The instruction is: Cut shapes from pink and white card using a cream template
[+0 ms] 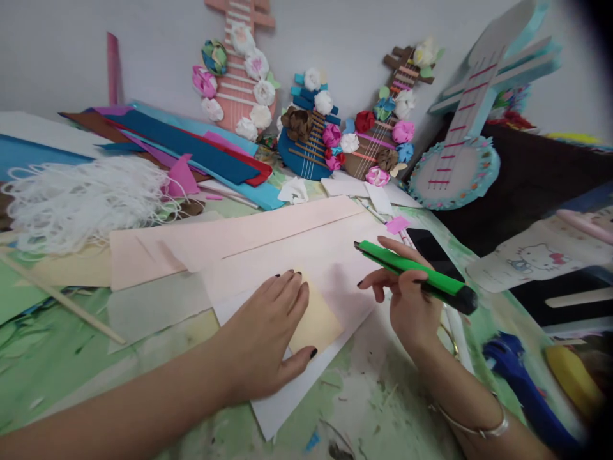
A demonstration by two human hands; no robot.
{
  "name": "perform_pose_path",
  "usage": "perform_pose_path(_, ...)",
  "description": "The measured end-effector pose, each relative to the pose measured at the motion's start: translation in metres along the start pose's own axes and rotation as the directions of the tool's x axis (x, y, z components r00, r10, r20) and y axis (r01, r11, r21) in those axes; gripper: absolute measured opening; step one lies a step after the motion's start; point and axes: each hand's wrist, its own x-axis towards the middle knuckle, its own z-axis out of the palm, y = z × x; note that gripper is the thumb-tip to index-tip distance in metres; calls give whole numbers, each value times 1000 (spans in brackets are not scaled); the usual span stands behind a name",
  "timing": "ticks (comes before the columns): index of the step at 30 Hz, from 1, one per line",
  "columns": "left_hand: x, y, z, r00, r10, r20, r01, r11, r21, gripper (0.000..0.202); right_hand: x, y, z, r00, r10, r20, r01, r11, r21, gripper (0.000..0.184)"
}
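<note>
My left hand lies flat, palm down, over a small pale yellow piece of paper and the sheets beneath it. Under the yellow piece are a pale pink sheet and a white sheet whose corner points toward me. Held above the right part of the pink sheet, a green box cutter with black ends is in the grip of my right hand. Its tip points to the upper left, apart from the paper. Whether the blade is out, I cannot tell.
Tangled white string and stacked coloured sheets lie at the left, near a wooden stick. Decorated model instruments lean along the wall. At right are a black phone, a blue tool and a yellow roll.
</note>
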Motion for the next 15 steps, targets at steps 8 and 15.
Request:
perform_pose_path(8, -3, -2, 9, 998, -35, -49, 32, 998, -58, 74, -1, -1, 21, 950, 308, 42, -311, 932, 187, 45)
perform_pose_path(15, 0, -5, 10, 998, -22, -53, 19, 998, -57, 77, -7, 4, 27, 980, 196, 43, -198, 979, 44, 13)
